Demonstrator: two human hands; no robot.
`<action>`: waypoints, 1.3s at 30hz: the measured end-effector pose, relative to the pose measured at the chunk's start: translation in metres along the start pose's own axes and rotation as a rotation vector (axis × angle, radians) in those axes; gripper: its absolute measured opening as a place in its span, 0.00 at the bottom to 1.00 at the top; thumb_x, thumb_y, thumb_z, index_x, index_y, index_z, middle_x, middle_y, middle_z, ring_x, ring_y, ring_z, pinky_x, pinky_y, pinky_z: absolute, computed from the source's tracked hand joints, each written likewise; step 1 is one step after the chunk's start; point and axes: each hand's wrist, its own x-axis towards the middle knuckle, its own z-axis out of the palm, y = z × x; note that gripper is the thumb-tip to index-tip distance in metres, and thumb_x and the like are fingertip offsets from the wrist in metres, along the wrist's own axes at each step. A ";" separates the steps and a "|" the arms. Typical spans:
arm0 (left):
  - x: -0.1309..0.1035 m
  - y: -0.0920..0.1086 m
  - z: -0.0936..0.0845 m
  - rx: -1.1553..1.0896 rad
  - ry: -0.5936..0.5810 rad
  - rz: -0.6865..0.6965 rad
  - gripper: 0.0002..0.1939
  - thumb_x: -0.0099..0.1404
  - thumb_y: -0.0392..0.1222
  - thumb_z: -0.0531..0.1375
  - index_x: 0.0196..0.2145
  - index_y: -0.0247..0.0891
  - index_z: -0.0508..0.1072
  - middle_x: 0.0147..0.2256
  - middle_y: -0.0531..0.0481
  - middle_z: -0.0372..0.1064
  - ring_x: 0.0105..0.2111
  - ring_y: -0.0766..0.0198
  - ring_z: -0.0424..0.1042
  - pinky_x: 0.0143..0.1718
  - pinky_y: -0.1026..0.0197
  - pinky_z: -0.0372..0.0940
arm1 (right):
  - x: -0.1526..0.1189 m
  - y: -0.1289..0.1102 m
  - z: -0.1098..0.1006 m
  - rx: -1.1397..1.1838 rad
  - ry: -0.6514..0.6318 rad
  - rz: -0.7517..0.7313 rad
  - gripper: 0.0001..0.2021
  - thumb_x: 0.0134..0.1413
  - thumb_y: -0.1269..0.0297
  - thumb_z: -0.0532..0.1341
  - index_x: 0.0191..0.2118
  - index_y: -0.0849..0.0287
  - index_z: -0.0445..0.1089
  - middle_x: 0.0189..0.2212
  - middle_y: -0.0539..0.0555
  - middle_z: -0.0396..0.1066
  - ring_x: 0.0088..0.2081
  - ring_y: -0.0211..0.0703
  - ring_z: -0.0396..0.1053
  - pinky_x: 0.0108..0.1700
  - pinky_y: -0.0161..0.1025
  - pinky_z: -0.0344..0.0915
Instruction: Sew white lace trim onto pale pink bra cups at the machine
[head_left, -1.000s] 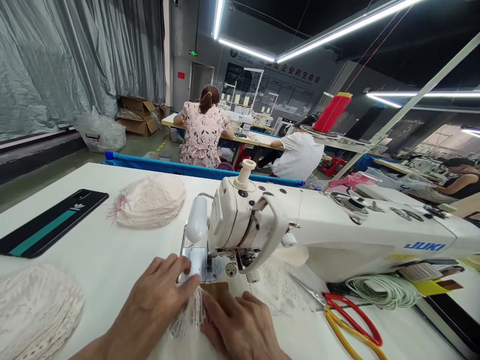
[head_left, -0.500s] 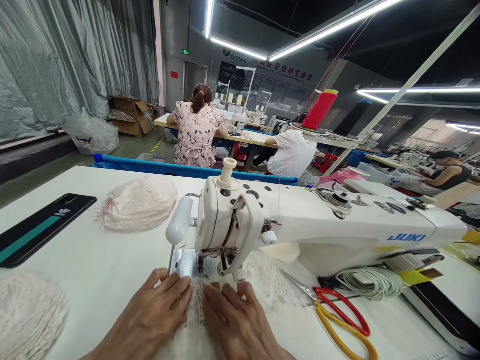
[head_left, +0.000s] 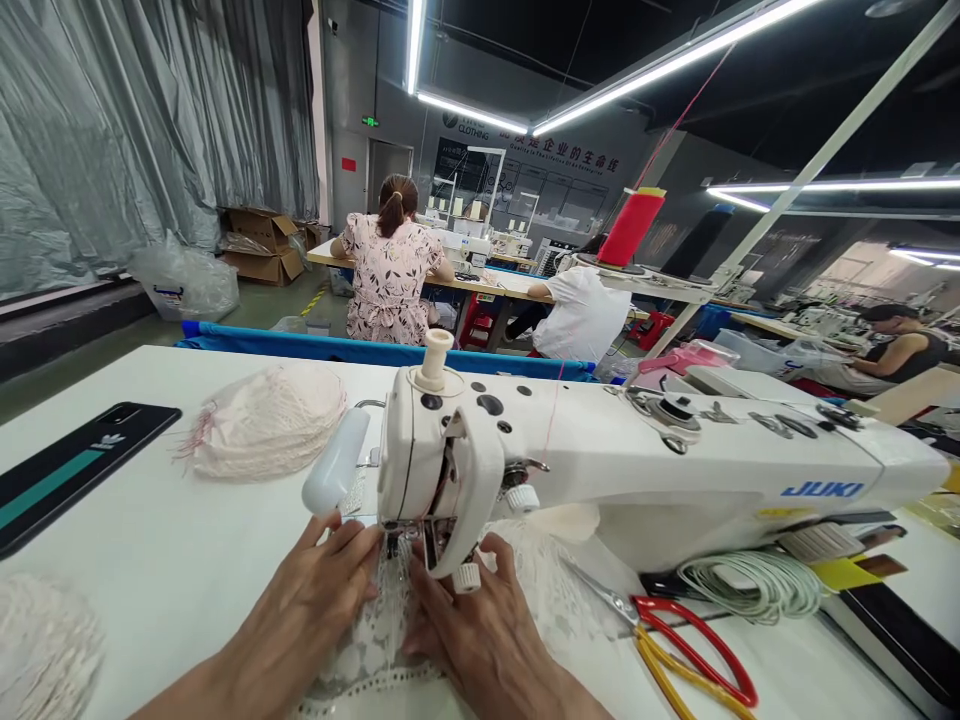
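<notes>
My left hand (head_left: pixel 326 590) and right hand (head_left: pixel 476 625), fingers drawn close, rest on the white lace (head_left: pixel 386 630) at the presser foot (head_left: pixel 392 545) of the JUKI sewing machine (head_left: pixel 720 445); any pinch is hidden. Stitching appears underway, unfinished. Whether the stacked lace pieces (head_left: pixel 266 425) are sewn, I cannot tell.

You wear the one camera on your head, and it looks forward and down over the flat white surface (head_left: pixel 225 560) in front of you. It is close to your left hand (head_left: pixel 319 595) and right hand (head_left: pixel 480 620), whose forearms enter at the bottom edge. The white, long-armed sewing machine (head_left: pixel 600 430) fills the near middle and right, seen from slightly above. Past it, your wide view reaches far across the room to the dark grey wall with red lettering (head_left: pixel 585 160), taking in the crinkled silver-grey curtain (head_left: pixel 172 130) at left and bright white tube lights (head_left: pixel 472 112) overhead.
</notes>
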 end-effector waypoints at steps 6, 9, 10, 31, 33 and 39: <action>-0.009 0.023 -0.007 0.107 0.169 0.120 0.11 0.68 0.29 0.51 0.31 0.41 0.68 0.32 0.57 0.70 0.39 0.65 0.69 0.48 0.56 0.53 | -0.010 -0.007 -0.007 0.017 -0.018 -0.143 0.24 0.58 0.43 0.55 0.44 0.61 0.68 0.44 0.59 0.74 0.49 0.55 0.64 0.54 0.55 0.44; -0.019 0.045 -0.017 0.115 0.187 0.226 0.08 0.69 0.38 0.54 0.31 0.40 0.68 0.31 0.57 0.69 0.36 0.66 0.69 0.47 0.56 0.51 | -0.016 -0.016 -0.009 0.159 -0.071 -0.234 0.24 0.65 0.46 0.44 0.42 0.61 0.68 0.44 0.57 0.73 0.42 0.46 0.67 0.48 0.49 0.51; -0.023 0.050 -0.020 0.098 0.133 0.244 0.09 0.67 0.45 0.58 0.30 0.40 0.68 0.30 0.58 0.68 0.34 0.65 0.68 0.46 0.57 0.52 | -0.018 -0.019 -0.010 0.193 -0.082 -0.232 0.24 0.67 0.48 0.42 0.41 0.61 0.68 0.40 0.56 0.74 0.38 0.44 0.68 0.44 0.47 0.52; -0.043 0.051 0.000 0.376 0.353 0.381 0.18 0.69 0.27 0.45 0.34 0.33 0.74 0.32 0.46 0.73 0.34 0.62 0.70 0.44 0.52 0.56 | -0.014 -0.024 -0.016 0.239 -0.030 -0.259 0.10 0.62 0.76 0.53 0.30 0.65 0.67 0.26 0.51 0.71 0.29 0.37 0.66 0.38 0.42 0.54; -0.045 0.050 0.000 0.368 0.369 0.394 0.18 0.69 0.27 0.45 0.33 0.32 0.74 0.33 0.44 0.74 0.36 0.60 0.71 0.44 0.51 0.57 | -0.014 -0.023 -0.017 0.202 -0.067 -0.287 0.12 0.62 0.79 0.51 0.30 0.65 0.68 0.27 0.52 0.71 0.30 0.37 0.65 0.38 0.42 0.54; -0.051 0.050 0.005 0.301 0.386 0.416 0.15 0.69 0.29 0.50 0.31 0.32 0.74 0.38 0.43 0.75 0.44 0.57 0.71 0.47 0.52 0.58 | -0.013 -0.024 -0.021 0.194 -0.115 -0.322 0.11 0.62 0.77 0.53 0.29 0.65 0.68 0.27 0.50 0.70 0.31 0.37 0.65 0.37 0.42 0.53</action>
